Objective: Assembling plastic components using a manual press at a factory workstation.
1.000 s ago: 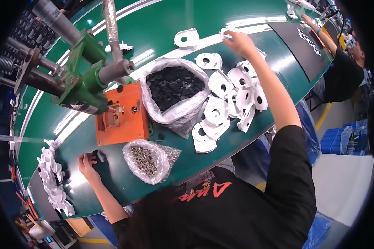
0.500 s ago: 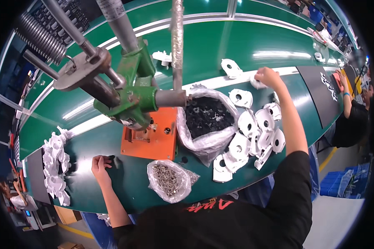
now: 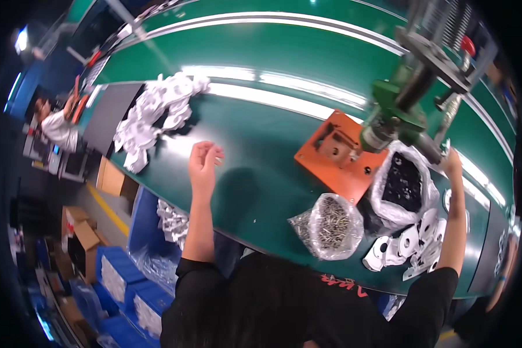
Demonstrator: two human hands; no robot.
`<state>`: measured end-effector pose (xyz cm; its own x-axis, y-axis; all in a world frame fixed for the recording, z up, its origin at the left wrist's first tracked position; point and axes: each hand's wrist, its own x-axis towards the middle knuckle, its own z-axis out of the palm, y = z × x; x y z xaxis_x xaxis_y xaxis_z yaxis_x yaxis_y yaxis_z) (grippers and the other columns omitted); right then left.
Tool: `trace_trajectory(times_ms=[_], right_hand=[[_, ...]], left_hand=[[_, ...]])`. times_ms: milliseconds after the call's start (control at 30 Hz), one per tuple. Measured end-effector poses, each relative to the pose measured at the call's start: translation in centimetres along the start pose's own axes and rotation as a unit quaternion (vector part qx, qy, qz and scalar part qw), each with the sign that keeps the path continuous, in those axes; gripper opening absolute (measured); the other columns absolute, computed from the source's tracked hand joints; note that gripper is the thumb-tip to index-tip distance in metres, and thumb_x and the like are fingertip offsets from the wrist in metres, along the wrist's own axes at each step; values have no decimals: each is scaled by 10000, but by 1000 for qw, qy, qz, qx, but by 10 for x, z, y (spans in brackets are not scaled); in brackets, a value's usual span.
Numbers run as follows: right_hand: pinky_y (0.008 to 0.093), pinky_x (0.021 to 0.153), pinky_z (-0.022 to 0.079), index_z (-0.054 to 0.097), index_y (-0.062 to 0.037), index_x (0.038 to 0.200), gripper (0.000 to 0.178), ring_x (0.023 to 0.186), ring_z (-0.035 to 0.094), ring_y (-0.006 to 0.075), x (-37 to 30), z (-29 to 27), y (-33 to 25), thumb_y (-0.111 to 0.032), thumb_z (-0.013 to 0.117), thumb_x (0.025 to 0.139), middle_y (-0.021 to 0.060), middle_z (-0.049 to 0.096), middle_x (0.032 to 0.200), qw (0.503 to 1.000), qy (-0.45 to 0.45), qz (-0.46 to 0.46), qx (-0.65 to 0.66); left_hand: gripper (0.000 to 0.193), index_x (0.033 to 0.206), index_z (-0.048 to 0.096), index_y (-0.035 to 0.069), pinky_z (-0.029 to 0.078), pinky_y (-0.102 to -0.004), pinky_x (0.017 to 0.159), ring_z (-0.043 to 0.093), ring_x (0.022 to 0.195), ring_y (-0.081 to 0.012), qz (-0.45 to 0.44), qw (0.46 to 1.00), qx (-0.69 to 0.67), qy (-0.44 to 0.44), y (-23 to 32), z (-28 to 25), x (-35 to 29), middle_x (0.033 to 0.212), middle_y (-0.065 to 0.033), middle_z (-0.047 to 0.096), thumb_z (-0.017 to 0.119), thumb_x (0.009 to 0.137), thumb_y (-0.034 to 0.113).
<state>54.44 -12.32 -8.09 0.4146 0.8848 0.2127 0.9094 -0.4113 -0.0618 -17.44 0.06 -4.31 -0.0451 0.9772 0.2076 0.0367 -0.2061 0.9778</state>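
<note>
A: From the head camera, what is the left hand (image 3: 204, 162) doing?

B: It is showing over the smooth, shiny green table (image 3: 255, 133). Its fingers are curling in softly. I can't tell whether they are holding anything tiny.

A: What is lying to the left of it?

B: A bumpy heap of hard white pieces (image 3: 136, 133) is lying there, a bit farther from the person.

A: And the right hand (image 3: 452, 165)?

B: It is reaching out beside the round metal bar (image 3: 428, 148) of the green press (image 3: 393, 101). A bit of something white (image 3: 446, 146) is showing right by its fingertips. It is blurry there, so I can't tell if the fingers are gripping it.

A: What is sitting near that hand?

B: To its lower left, a crinkly see-through bag (image 3: 379, 203) is holding black bits (image 3: 403, 181). Closer to the person, curvy white plates (image 3: 390, 253) with round holes are lying in a pile.

A: And between the hands?

B: A flat orange block (image 3: 322, 174) with a hollow is sitting there, nearer the right hand. Closer to the person, a smaller crinkly bag (image 3: 329, 253) is holding thin, shiny metal pins (image 3: 333, 223).
</note>
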Motion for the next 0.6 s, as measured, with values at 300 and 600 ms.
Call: trace_trajectory(times_ms=[300,600], right_hand=[[220,529,491,372,-40,1340,542,759,641,133,-83,-120,-23,-227,586,879,75,611,1002,849,16,165,501],[313,848,467,402,-80,1334,483,1086,541,185,-313,-107,64,-156,557,883,98,522,1234,895,129,187,384]], left_hand=[[519,1221,500,114,302,-464,1003,402,1202,-359,73,800,508,312,-4,-238,105,1274,-193,439,645,793,368],[635,1345,446,281,170,-568,1065,226,1357,-393,-42,776,578,249,-14,-315,202,1437,-228,310,482,819,635]])
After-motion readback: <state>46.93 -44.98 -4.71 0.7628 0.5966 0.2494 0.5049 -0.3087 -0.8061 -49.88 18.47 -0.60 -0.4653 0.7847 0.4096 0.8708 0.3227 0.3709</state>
